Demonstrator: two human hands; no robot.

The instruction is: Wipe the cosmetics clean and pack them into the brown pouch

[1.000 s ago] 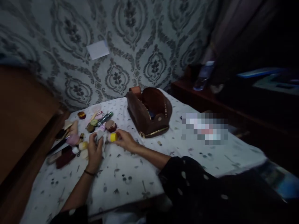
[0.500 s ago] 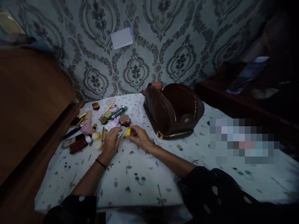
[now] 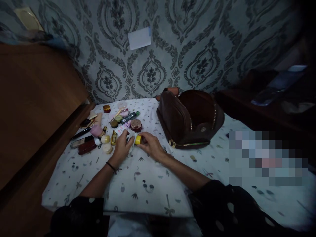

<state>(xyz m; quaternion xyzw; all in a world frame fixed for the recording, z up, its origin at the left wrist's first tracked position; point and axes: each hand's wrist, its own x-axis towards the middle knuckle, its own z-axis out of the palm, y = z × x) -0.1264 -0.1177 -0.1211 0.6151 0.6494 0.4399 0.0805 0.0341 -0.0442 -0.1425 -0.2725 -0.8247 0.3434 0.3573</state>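
Over the patterned white cloth, my left hand (image 3: 122,145) is closed around a small white tube (image 3: 133,138), mostly hidden by the fingers. At the tube's right end is a yellow cap (image 3: 138,140), pinched by my right hand (image 3: 153,146). Just behind the hands lie a pink-and-white tube (image 3: 122,128) and a round jar (image 3: 136,124). A small gold bottle (image 3: 113,138) rests beside my left hand, close to a round cream-coloured container (image 3: 107,148).
An unzipped brown bag (image 3: 176,117) stands to the right of my hands. At the left lie a dark red bottle (image 3: 87,147), a pink item (image 3: 96,130) and several other cosmetics. A wooden panel (image 3: 37,98) borders the left side; patterned wallpaper rises behind.
The view has shifted slightly, so the bag and cosmetics appear further right. Both hands stay together at the white tube and its yellow cap.
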